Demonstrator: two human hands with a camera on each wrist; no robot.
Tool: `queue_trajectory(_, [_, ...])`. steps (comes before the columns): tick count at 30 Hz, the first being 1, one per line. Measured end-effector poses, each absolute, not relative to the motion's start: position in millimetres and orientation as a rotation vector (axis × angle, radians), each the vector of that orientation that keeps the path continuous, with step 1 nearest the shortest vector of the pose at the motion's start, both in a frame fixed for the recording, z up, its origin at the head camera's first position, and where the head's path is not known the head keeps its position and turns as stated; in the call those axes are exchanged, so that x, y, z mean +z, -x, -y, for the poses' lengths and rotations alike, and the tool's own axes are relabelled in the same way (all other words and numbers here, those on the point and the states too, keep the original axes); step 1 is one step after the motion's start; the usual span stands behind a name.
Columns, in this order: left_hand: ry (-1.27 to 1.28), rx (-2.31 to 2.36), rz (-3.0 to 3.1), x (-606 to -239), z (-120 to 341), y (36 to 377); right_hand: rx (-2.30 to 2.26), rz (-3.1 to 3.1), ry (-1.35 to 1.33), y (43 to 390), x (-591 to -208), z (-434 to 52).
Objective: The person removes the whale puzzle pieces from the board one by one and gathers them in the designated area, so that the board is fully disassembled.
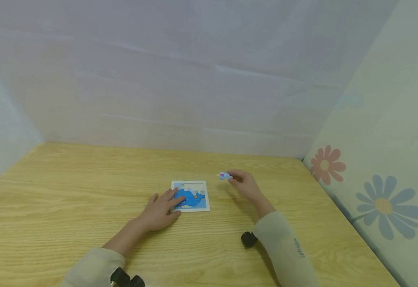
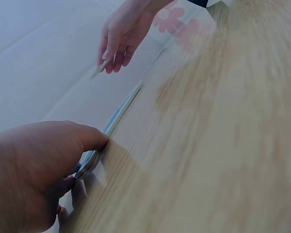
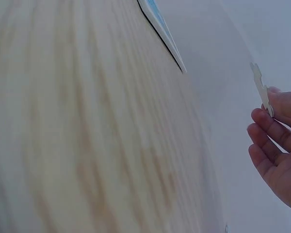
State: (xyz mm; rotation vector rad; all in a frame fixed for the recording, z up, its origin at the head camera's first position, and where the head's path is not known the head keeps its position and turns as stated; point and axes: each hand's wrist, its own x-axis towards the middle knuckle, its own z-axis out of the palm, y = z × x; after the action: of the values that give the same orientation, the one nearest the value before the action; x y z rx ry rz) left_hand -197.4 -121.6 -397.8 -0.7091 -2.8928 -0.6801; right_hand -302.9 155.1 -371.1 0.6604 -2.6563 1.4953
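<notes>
A square jigsaw puzzle (image 1: 191, 209) in a white frame lies flat on the table, showing a blue whale on a light blue ground. A pale gap shows in its upper part. My left hand (image 1: 160, 211) rests on its left side with fingers spread over the picture and the thumb by the near edge. To the right of the frame, my right hand (image 1: 244, 184) pinches a small light blue puzzle piece (image 1: 224, 175) with a pink mark between thumb and index finger. In the right wrist view the piece (image 3: 261, 90) appears edge-on, raised above the table.
The wooden table (image 1: 69, 191) has light grain and reaches back to a pale cloth wall (image 1: 158, 87). On the right stands a side panel with a red flower (image 1: 324, 165) and a blue flower (image 1: 383, 206). Dark wrist devices sit on both sleeves.
</notes>
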Motion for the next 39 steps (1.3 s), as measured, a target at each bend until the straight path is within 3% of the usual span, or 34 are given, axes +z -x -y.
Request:
queue_trajectory(18, [0.696, -0.681, 2.886, -398.1, 119.4, 197.4, 1.419, 2.733, -0.506, 304.6, -379.3, -202.1])
queue_trajectory(34, [0.693, -0.667, 2.88, -400.3, 120.7, 198.6, 1.548, 2.737, -0.419, 308.9, -397.4, -210.0])
queue_trajectory(39, [0.694, -0.661, 2.878, -400.5, 121.0, 198.8, 1.49, 2.713, -0.504, 311.3, -402.9, -209.2])
